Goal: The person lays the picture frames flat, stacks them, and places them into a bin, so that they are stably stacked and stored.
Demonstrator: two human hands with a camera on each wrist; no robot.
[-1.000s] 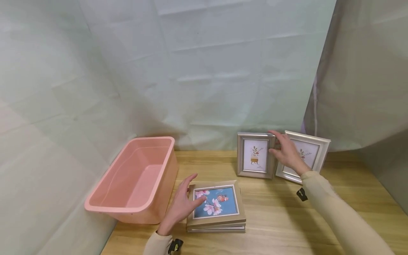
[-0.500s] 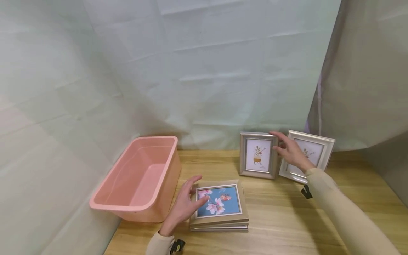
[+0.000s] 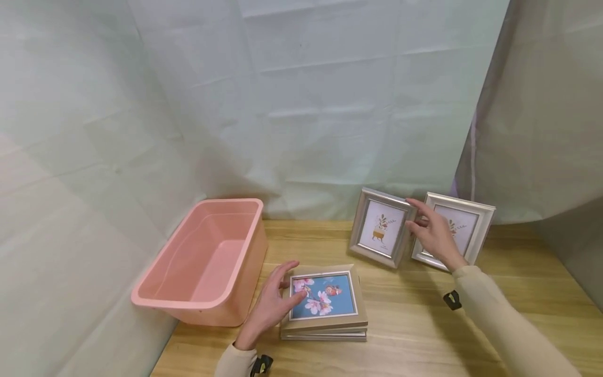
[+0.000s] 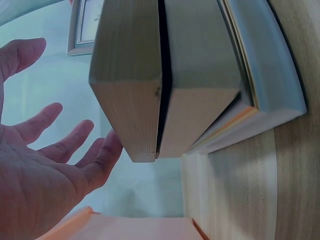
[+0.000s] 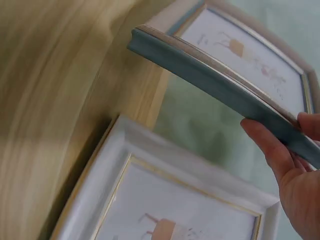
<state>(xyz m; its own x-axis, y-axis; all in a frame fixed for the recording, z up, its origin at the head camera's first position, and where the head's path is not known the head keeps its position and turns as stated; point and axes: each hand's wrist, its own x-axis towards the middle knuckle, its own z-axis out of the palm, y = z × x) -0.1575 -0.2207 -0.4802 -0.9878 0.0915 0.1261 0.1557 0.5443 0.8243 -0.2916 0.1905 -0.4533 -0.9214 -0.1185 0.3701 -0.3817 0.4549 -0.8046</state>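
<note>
My right hand (image 3: 435, 233) pinches the right edge of a silver picture frame (image 3: 380, 228) with a potted-plant print; the frame leans to one side. In the right wrist view, its greenish side edge (image 5: 215, 85) lies between thumb and fingers. Just right of it, partly behind my wrist, stands a paler silver picture frame (image 3: 464, 222) with a similar print. My left hand (image 3: 270, 306), fingers spread, is at the left side of a stack of frames topped by a blue flower picture frame (image 3: 325, 301). In the left wrist view, one finger meets the stack's edge (image 4: 130, 115).
A pink plastic tub (image 3: 245, 277) stands on the wooden table (image 3: 400, 324), left of the stack. Pale cloth (image 3: 330, 104) hangs behind the table and along its left side. A darker cloth (image 3: 556, 104) hangs at the right.
The silver frame in my right hand has tipped from upright to a slant, its top shifting right. My left hand stays beside the stack.
</note>
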